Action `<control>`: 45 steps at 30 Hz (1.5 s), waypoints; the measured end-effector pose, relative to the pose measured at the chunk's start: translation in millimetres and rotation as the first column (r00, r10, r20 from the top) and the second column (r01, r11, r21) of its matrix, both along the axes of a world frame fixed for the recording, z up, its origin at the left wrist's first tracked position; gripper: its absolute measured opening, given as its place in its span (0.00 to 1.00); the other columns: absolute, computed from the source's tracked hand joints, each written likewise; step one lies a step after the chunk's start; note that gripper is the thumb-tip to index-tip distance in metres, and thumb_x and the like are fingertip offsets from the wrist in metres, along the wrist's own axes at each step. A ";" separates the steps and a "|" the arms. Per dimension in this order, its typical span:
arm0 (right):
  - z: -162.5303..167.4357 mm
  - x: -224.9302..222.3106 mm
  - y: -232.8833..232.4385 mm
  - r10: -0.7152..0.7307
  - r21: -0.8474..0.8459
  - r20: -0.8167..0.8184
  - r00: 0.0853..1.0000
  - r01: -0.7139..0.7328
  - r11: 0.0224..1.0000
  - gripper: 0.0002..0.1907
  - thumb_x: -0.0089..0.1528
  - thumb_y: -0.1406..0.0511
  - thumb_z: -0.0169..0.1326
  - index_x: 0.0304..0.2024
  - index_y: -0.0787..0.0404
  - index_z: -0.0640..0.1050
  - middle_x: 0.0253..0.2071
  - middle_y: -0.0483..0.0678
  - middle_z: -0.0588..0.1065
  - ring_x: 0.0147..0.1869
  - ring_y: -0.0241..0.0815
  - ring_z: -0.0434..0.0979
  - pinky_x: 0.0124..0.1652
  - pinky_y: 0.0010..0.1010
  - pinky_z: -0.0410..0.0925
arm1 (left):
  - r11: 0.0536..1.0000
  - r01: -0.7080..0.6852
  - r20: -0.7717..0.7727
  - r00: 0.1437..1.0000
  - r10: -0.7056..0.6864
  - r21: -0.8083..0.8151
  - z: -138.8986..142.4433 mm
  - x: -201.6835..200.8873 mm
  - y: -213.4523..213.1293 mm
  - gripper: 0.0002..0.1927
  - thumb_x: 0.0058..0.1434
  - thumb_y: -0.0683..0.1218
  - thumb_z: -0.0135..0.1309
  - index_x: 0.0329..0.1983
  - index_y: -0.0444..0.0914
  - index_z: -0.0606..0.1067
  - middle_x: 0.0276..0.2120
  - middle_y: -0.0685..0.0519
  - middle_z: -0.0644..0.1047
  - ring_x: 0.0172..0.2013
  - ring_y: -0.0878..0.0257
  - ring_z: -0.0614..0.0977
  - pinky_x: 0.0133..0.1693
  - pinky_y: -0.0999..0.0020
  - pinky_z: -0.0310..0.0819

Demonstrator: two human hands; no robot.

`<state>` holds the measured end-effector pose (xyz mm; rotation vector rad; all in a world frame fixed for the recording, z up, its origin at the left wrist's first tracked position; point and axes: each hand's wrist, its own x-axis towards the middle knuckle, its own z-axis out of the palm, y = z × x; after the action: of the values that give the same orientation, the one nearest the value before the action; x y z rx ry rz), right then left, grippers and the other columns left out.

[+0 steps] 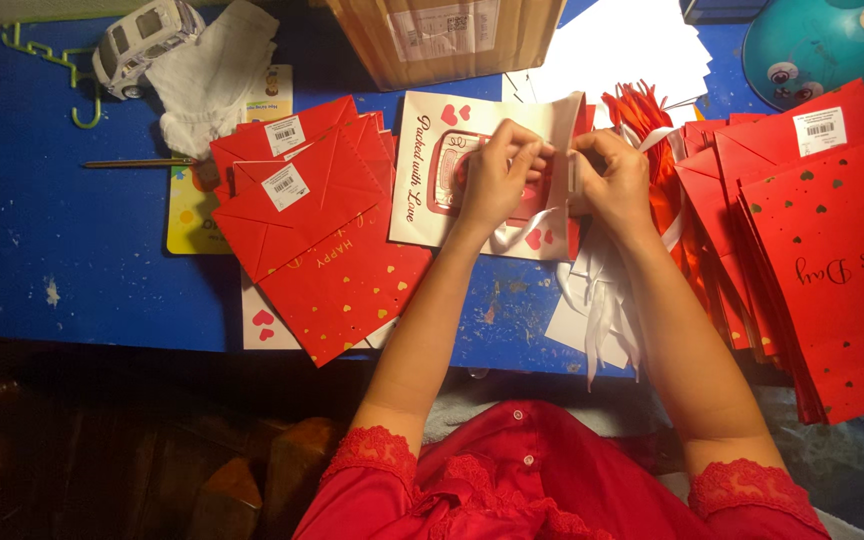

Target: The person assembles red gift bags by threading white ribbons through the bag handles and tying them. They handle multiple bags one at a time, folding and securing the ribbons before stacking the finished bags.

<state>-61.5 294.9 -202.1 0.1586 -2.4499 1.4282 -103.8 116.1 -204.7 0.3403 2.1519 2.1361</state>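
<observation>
While pinching cream gift bag (432, 150): L hand (497, 180) + R hand (612, 180), both at its top edge; red bag stacks (322, 230) crowding sides.

— What packages do we see on the desk (72, 250)?

— We see a brown cardboard box (447, 35) at the far edge, with a pale label (442, 25) on it. Left of the middle lie flat red gift bags (322, 240), each with a small white barcode sticker (285, 186).

— And on the right?

— A bigger stack of red bags (832, 250) with gold hearts, one white sticker (820, 130) on top.
</observation>
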 end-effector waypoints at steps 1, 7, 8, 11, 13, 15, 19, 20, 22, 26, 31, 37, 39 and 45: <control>-0.3 0.3 0.9 0.018 -0.008 -0.014 1.000 -0.018 1.000 0.09 0.64 0.69 0.60 0.46 0.66 0.81 0.39 0.50 0.79 0.42 0.39 0.79 0.42 0.28 0.69 | 0.999 -0.012 0.025 1.000 0.011 0.044 5.6 -0.1 -1.4 0.04 0.72 0.41 0.50 0.46 0.34 0.71 0.37 0.54 0.84 0.37 0.65 0.86 0.37 0.70 0.85; -4.8 1.8 3.6 0.007 -0.033 0.033 0.999 -0.006 0.999 0.12 0.63 0.67 0.60 0.47 0.67 0.80 0.39 0.49 0.79 0.41 0.36 0.77 0.40 0.28 0.67 | 0.671 -0.715 -0.788 0.522 0.326 -0.196 48.2 20.5 -27.9 0.21 0.59 0.42 0.59 0.55 0.36 0.69 0.52 0.43 0.75 0.57 0.49 0.74 0.57 0.50 0.70; -5.1 1.3 4.0 -0.001 -0.047 0.065 0.998 0.005 0.999 0.13 0.63 0.66 0.60 0.47 0.67 0.80 0.39 0.49 0.79 0.40 0.35 0.76 0.39 0.27 0.67 | 0.790 -0.535 -0.703 0.684 0.197 -0.299 52.5 23.0 -26.1 0.20 0.59 0.45 0.62 0.53 0.39 0.72 0.50 0.47 0.77 0.54 0.51 0.76 0.56 0.53 0.71; -3.6 0.7 4.4 -0.013 -0.048 0.077 0.997 0.017 0.999 0.13 0.63 0.68 0.57 0.48 0.67 0.80 0.39 0.48 0.80 0.40 0.33 0.77 0.38 0.26 0.68 | 0.877 -0.003 -0.408 0.886 -0.220 -0.480 55.7 28.9 -19.1 0.19 0.55 0.53 0.69 0.44 0.42 0.75 0.40 0.53 0.80 0.47 0.55 0.80 0.53 0.56 0.72; -0.4 1.4 4.5 0.001 -0.078 0.081 0.997 0.005 0.997 0.11 0.66 0.67 0.57 0.49 0.67 0.80 0.39 0.48 0.80 0.42 0.32 0.78 0.41 0.25 0.69 | 0.787 0.163 -0.258 0.889 -0.379 -0.596 51.7 26.7 -18.3 0.26 0.47 0.58 0.72 0.39 0.39 0.75 0.33 0.50 0.78 0.40 0.54 0.79 0.49 0.54 0.68; 2.6 -0.6 1.4 0.004 -0.098 0.100 0.995 0.006 0.995 0.10 0.68 0.67 0.57 0.49 0.67 0.80 0.39 0.48 0.80 0.42 0.31 0.78 0.42 0.24 0.70 | 0.819 0.162 -0.272 0.892 -0.360 -0.551 45.0 22.0 -23.0 0.21 0.49 0.56 0.69 0.36 0.40 0.75 0.33 0.52 0.79 0.40 0.54 0.80 0.48 0.56 0.69; 7.5 1.5 -2.4 0.013 -0.197 0.110 0.994 0.009 0.980 0.09 0.69 0.69 0.55 0.50 0.67 0.81 0.41 0.47 0.81 0.44 0.31 0.79 0.44 0.23 0.71 | 0.825 0.192 -0.235 0.902 -0.361 -0.531 29.1 13.6 -23.0 0.14 0.52 0.57 0.67 0.30 0.44 0.78 0.30 0.57 0.82 0.40 0.57 0.81 0.52 0.56 0.70; 8.4 -0.1 -3.0 0.031 -0.247 0.081 0.996 -0.010 0.969 0.09 0.70 0.70 0.55 0.50 0.67 0.81 0.43 0.47 0.81 0.45 0.31 0.79 0.46 0.23 0.71 | 0.832 0.193 -0.219 0.911 -0.348 -0.521 26.0 11.4 -23.0 0.14 0.53 0.57 0.66 0.30 0.44 0.78 0.31 0.56 0.81 0.41 0.56 0.81 0.51 0.56 0.70; 10.6 0.6 -1.0 0.077 -0.266 0.094 0.993 -0.050 0.963 0.10 0.71 0.71 0.53 0.52 0.68 0.81 0.45 0.47 0.81 0.47 0.32 0.79 0.48 0.24 0.71 | 0.843 0.193 -0.184 0.929 -0.322 -0.502 21.2 8.7 -24.5 0.15 0.54 0.58 0.65 0.31 0.43 0.79 0.32 0.54 0.80 0.42 0.55 0.80 0.51 0.57 0.71; 14.6 1.5 -0.7 0.232 -0.369 0.085 0.969 -0.186 0.911 0.12 0.71 0.71 0.52 0.56 0.70 0.79 0.52 0.48 0.79 0.55 0.35 0.79 0.56 0.26 0.71 | 0.823 0.180 -0.182 0.929 -0.323 -0.539 21.1 2.2 -25.0 0.25 0.47 0.64 0.69 0.31 0.40 0.76 0.30 0.49 0.78 0.39 0.52 0.79 0.47 0.55 0.70; 18.1 2.4 -2.9 0.273 -0.312 0.118 0.955 -0.225 0.923 0.15 0.70 0.71 0.51 0.58 0.71 0.77 0.52 0.48 0.79 0.56 0.37 0.79 0.56 0.27 0.71 | 0.811 0.056 -0.227 0.947 -0.228 -0.582 25.5 3.6 -21.1 0.22 0.49 0.61 0.64 0.32 0.39 0.75 0.30 0.49 0.79 0.39 0.51 0.80 0.48 0.52 0.71; 16.4 -1.0 -4.3 0.236 -0.263 0.215 0.948 -0.177 0.948 0.13 0.68 0.71 0.53 0.54 0.68 0.79 0.47 0.47 0.80 0.50 0.34 0.80 0.51 0.26 0.73 | 0.871 0.083 -0.209 0.956 -0.207 -0.485 20.3 -1.2 -24.6 0.21 0.52 0.57 0.64 0.36 0.37 0.73 0.30 0.47 0.79 0.36 0.50 0.82 0.41 0.54 0.74; 16.9 0.3 -5.7 0.208 -0.158 0.199 0.958 -0.178 0.971 0.10 0.68 0.72 0.55 0.51 0.67 0.80 0.46 0.48 0.80 0.48 0.34 0.80 0.49 0.26 0.72 | 0.928 0.097 -0.172 0.971 -0.168 -0.361 16.3 -2.5 -24.6 0.20 0.52 0.54 0.62 0.38 0.37 0.72 0.31 0.48 0.80 0.35 0.53 0.83 0.40 0.57 0.76; 23.0 2.9 -9.2 0.181 0.043 0.101 0.978 -0.186 0.982 0.11 0.63 0.73 0.61 0.49 0.64 0.82 0.45 0.50 0.79 0.48 0.39 0.79 0.47 0.29 0.71 | 0.964 0.067 -0.149 0.983 -0.109 -0.257 4.5 -12.7 -22.2 0.16 0.53 0.51 0.61 0.38 0.37 0.72 0.30 0.49 0.81 0.33 0.57 0.84 0.39 0.61 0.77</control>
<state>-58.6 285.8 -179.1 0.3428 -2.6114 1.4778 -116.5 93.9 -200.2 0.5924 2.4101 1.8173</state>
